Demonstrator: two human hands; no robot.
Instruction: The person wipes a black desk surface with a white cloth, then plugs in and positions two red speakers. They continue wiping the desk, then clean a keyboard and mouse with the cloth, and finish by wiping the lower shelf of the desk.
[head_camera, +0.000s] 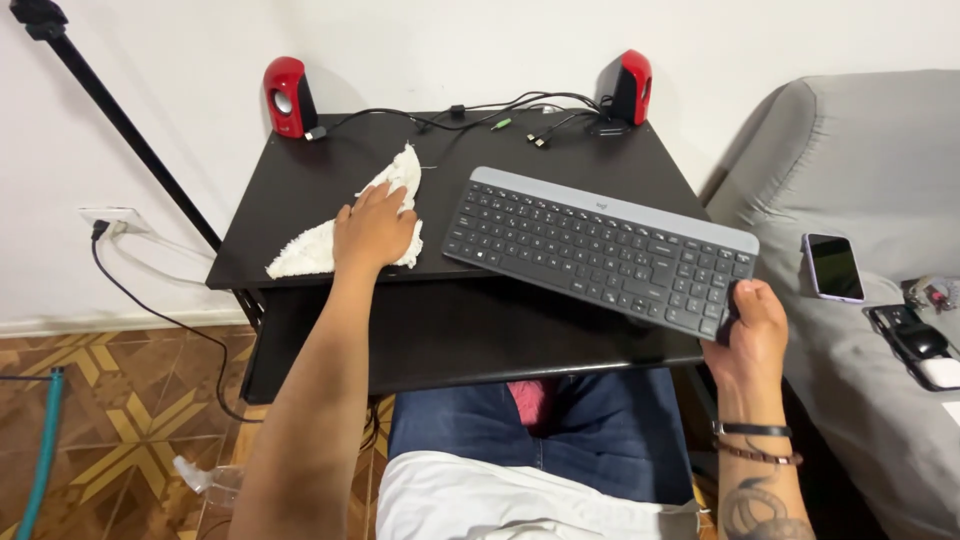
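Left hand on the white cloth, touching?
Touching. Head view shows the left hand pressed flat on the white cloth, palm covering its middle, no gap.

A dark phone screen (834, 266) lies on the grey sofa (860, 160).

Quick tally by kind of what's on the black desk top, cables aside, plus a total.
Small red-and-black speakers: 2 (left one, right one)
Dark grey flat keyboard: 1, near corner gripped by the right hand, partly overhanging the desk
White fluffy cloth: 1, under the left hand
Total: 4
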